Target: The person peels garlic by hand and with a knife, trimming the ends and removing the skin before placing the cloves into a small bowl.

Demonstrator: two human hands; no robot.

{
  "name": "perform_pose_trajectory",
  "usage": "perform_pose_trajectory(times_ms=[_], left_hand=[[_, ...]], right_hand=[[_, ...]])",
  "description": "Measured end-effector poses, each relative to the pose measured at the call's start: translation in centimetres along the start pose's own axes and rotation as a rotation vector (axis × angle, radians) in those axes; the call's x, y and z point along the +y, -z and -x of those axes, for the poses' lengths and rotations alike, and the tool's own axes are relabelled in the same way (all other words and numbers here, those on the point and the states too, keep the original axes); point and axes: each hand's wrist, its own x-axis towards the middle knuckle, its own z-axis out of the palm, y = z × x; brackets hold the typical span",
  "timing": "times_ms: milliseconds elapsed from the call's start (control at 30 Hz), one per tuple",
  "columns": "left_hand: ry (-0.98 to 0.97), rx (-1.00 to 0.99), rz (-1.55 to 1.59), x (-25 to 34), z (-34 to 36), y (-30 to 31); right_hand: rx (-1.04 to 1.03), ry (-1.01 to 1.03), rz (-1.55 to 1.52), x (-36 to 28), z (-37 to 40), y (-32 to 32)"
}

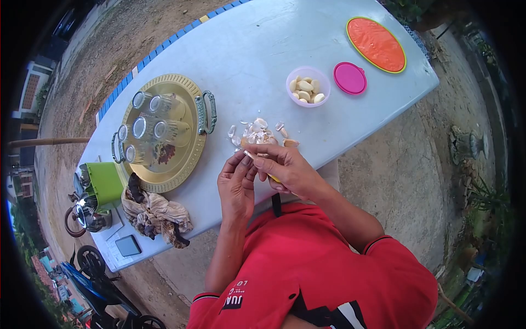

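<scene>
Just over the near edge of the table, my two hands meet in front of my red shirt. My left hand (pixel 236 189) is closed, its thumb and fingertips pinching a small pale garlic clove (pixel 249 155). Wrapped round a yellow-handled knife (pixel 274 178) is my right hand (pixel 293 169); most of the knife is hidden by the fingers. My right thumb and forefinger are close against the clove. Right beyond the fingertips lies a loose heap of garlic skins and unpeeled cloves (pixel 259 131). Farther off, a light purple bowl (pixel 290 77) holds several peeled white cloves.
A pink lid (pixel 350 78) and an orange oval lid (pixel 376 45) lie at the right. On the left, a gold tray (pixel 189 148) bears several upturned glasses. Near it are a green container (pixel 105 183), a metal kettle (pixel 90 211), a crumpled cloth (pixel 156 213) and a phone (pixel 128 245).
</scene>
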Motion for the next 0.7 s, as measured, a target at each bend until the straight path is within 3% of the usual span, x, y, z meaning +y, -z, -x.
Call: perform_pose_trajectory(times_ms=[133,300,700], left_hand=[[-0.024,0.02,0.007,1.1,0.3,-1.3],[0.001,-0.011,0.037,0.9,0.1,-1.0],[-0.026,0.014,0.066,0.5,0.0,-0.9]], right_hand=[[0.028,0.043,-0.099,-1.1,1.0,0.2],[0.043,0.102,0.252,-1.4,1.5,-0.4],[0.087,0.15,0.3,-0.8,1.1,-0.6]])
